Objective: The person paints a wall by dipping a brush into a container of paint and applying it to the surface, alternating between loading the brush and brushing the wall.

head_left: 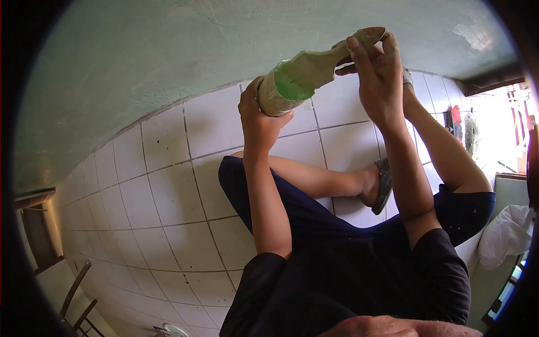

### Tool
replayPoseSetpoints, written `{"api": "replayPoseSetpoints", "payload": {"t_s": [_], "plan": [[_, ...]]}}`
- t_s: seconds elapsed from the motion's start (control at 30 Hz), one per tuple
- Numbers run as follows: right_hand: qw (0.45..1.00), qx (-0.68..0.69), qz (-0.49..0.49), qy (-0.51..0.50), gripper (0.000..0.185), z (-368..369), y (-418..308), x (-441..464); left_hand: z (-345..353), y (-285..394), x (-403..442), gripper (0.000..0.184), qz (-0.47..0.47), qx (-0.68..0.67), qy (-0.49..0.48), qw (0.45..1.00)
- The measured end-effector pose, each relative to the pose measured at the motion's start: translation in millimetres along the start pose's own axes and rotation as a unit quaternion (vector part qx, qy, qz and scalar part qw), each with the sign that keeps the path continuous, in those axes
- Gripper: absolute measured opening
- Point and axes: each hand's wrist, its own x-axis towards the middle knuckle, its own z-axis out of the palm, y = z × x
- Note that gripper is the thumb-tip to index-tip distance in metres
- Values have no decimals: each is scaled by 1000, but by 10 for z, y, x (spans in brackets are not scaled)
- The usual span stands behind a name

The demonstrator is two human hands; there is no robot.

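A round container (271, 100) with green material inside is gripped in my left hand (259, 121), tilted with its mouth toward the upper right. My right hand (379, 76) holds a flat brush-like tool (320, 66) by its handle, fingers closed round the upper end. The tool's wide end reaches over the container's mouth, beside the green material. Whether its edge touches the inside is hard to make out. Both hands are in front of the green wall (168, 50), over the tiled floor.
White floor tiles (177, 194) meet the wall's base. My bent legs and a dark sandal (383, 185) are below the hands. A white bag (507, 236) lies at the right, a red object (456, 121) farther off, and a dark chair frame (76, 289) at lower left.
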Motion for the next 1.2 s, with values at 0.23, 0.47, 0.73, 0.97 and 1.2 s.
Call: {"api": "replayPoseSetpoints", "payload": {"t_s": [0.23, 0.47, 0.73, 0.97, 1.2], "plan": [[980, 144, 136, -15, 34, -176, 407, 88, 13, 76, 1, 76, -67, -28, -33, 997], [988, 41, 135, -58, 34, -161, 390, 76, 23, 58, 7, 78, -52, -13, -43, 998], [992, -67, -42, -95, 22, -52, 190, -36, 52, 51, -9, 79, -67, -4, -34, 997], [977, -144, -135, -80, 15, 46, 143, -101, 71, -5, -38, 79, -42, 4, -35, 999], [959, -173, -219, -41, 16, -6, 164, -67, 62, 47, -4, 76, -38, -17, -45, 998]]}}
